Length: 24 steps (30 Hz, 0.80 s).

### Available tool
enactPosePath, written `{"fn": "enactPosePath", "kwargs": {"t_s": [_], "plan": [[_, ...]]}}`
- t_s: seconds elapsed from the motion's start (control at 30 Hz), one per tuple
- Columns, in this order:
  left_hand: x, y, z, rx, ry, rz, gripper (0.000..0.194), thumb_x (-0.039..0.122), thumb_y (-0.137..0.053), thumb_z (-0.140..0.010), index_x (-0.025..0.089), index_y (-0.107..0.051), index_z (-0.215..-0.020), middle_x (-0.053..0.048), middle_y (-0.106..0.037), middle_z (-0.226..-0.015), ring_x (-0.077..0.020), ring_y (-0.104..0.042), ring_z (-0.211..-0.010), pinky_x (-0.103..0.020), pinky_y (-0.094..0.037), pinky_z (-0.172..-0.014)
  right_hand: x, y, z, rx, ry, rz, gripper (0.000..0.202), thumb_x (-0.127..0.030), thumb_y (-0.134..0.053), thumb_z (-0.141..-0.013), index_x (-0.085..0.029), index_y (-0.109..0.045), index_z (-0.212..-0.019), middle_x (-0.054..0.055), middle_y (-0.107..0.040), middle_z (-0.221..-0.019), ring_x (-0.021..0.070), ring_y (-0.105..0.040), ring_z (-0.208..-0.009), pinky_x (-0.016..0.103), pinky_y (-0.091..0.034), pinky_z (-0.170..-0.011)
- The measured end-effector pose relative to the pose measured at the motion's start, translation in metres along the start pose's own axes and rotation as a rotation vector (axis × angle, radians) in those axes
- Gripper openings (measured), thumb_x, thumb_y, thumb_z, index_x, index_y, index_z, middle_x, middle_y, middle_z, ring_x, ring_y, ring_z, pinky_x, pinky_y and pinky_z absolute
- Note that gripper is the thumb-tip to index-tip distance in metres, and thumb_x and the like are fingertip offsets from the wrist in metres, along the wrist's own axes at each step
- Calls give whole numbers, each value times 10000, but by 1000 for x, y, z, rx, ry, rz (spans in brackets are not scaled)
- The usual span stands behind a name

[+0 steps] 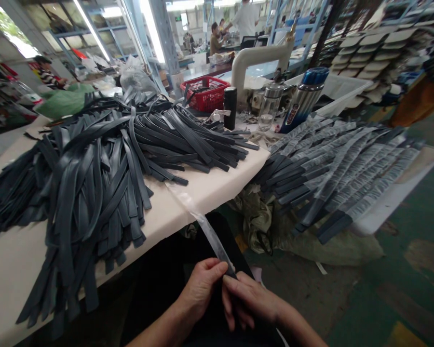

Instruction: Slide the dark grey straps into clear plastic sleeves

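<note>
Strip's (206, 226) near end hidden between both hands (224, 291); dark strap pile (90, 188) cut off at left edge

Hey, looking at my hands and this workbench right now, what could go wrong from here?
1. The big heap of dark grey straps hangs over the edge of the cream worktable; a nudge could send some sliding to the floor.
2. The left hand and right hand pinch only the near end of the long strap with a shiny film strip; the film may crease or peel unevenly.
3. The clear glass jar stands close beside loose straps and could tip.
</note>
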<state>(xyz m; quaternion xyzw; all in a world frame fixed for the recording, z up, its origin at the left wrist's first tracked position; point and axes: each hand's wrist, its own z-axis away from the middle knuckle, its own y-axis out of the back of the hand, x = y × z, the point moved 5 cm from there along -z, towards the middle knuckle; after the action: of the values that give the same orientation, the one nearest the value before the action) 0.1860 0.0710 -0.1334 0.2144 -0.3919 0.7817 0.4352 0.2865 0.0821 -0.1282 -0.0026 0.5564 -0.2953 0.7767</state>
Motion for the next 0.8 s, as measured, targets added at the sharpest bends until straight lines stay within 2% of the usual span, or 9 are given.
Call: {"fn": "enactPosePath", "kwargs": {"t_s": [0.1,0.17,0.23,0.33,0.43,0.53,0.63,0.7,0.8], "plan": [[1,1,0,0,-11,-70,303,391,-741,-708,93,-704,-743,-31,-660,-602,-106,-561,-506,-221,-424,-532,-8,5,6,38,75,32,633,-657,-296,-908,-125,-603,-753,47,-654,-687,69,-501,-398,170,-375,-408],[8,7,-1,38,-68,-58,286,383,-736,-718,102,-710,-770,-34,-676,-654,-107,-575,-553,-223,-443,-575,-7,12,19,131,150,126,521,-599,-393,-915,-136,-631,-881,54,-667,-826,103,-604,-568,193,-444,-541],[13,14,-2,94,-120,-32,275,361,-767,-690,106,-719,-780,-49,-697,-735,-125,-609,-680,-230,-468,-689,3,19,33,228,162,199,476,-566,-430,-919,-138,-639,-904,58,-661,-843,134,-635,-674,219,-465,-624],[11,17,-2,118,-118,-39,290,352,-793,-660,100,-727,-789,-67,-705,-799,-146,-611,-772,-253,-464,-773,25,26,41,308,68,177,572,-632,-369,-906,-121,-614,-824,52,-640,-685,136,-612,-551,216,-428,-524],[7,7,-2,39,-101,-78,278,353,-759,-700,90,-722,-783,-59,-681,-723,-139,-598,-704,-251,-451,-710,18,25,31,361,64,174,595,-672,-357,-884,-128,-585,-810,38,-620,-634,126,-580,-470,209,-392,-464],[12,-5,2,-69,-115,-100,302,381,-686,-765,87,-714,-827,-12,-596,-568,-122,-547,-518,-252,-408,-552,-19,19,16,363,190,213,533,-610,-356,-917,-140,-586,-821,32,-618,-684,126,-585,-510,215,-418,-492],[26,-3,10,-48,-159,-88,292,377,-689,-762,112,-715,-882,-1,-598,-596,-117,-542,-504,-249,-401,-533,-43,15,16,323,268,302,431,-529,-402,-934,-156,-608,-868,35,-633,-781,138,-606,-616,223,-452,-576],[33,3,15,11,-171,-105,273,369,-720,-737,133,-729,-876,-17,-648,-672,-124,-573,-592,-249,-433,-610,-37,18,25,299,243,406,394,-508,-437,-926,-167,-624,-867,30,-626,-790,146,-589,-685,222,-441,-632],[31,5,19,-2,-184,-220,280,383,-758,-692,140,-760,-832,-43,-698,-754,-147,-591,-705,-249,-440,-695,-1,22,40,225,167,426,489,-580,-388,-916,-163,-575,-742,0,-510,-689,124,-468,-639,207,-373,-589]]}}
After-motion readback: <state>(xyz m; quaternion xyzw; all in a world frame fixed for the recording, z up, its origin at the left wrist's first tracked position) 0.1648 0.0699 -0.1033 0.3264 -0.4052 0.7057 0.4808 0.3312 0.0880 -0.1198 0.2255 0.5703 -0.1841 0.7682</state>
